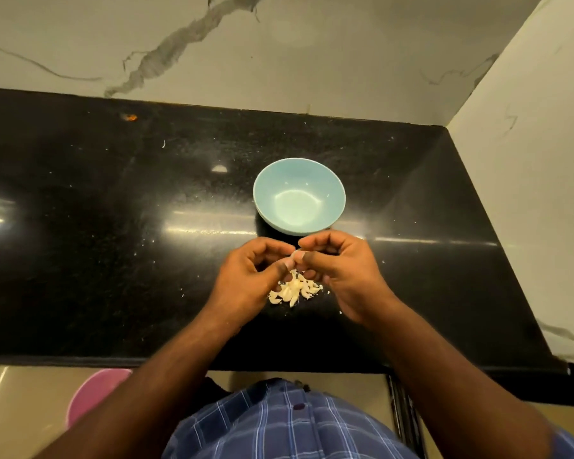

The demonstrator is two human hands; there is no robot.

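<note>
Left hand (246,276) and right hand (340,270), thumbs together, curled fingers around one garlic clove (296,256).

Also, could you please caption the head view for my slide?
Left hand and right hand pinch a garlic clove above the clove pile on a black counter, near a blue bowl.
</note>
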